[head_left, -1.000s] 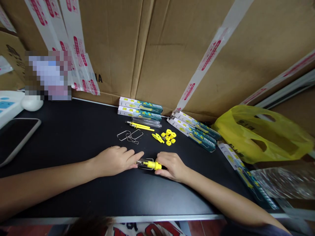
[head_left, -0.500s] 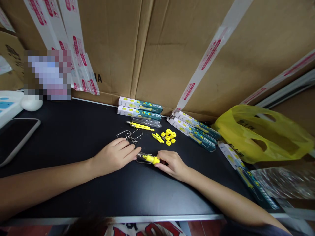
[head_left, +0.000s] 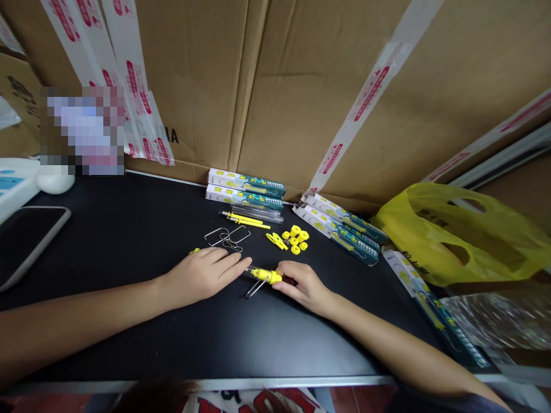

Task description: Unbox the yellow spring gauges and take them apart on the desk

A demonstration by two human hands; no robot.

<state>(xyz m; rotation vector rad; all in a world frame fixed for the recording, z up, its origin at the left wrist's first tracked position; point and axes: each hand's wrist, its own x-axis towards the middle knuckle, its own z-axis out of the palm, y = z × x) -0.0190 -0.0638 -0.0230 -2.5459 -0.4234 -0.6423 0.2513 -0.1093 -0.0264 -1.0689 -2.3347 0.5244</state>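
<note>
Cardboard boxes point(head_left: 275, 86) are standing behind the black counter point(head_left: 129, 229), and a yellow bag point(head_left: 456, 235) is lying at right, contents hidden. The left hand point(head_left: 202, 274) is resting flat, fingers together, touching the clip point(head_left: 262, 276); the right hand point(head_left: 301, 284) is pinching its yellow end. The clip's wire, earlier folded, is now swinging outward.

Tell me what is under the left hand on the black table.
A small yellow piece pokes out at the far edge of the left hand, on the black table. The palm covers whatever else lies beneath. Its fingertips meet the yellow and clear tool, held by the right hand.
</note>
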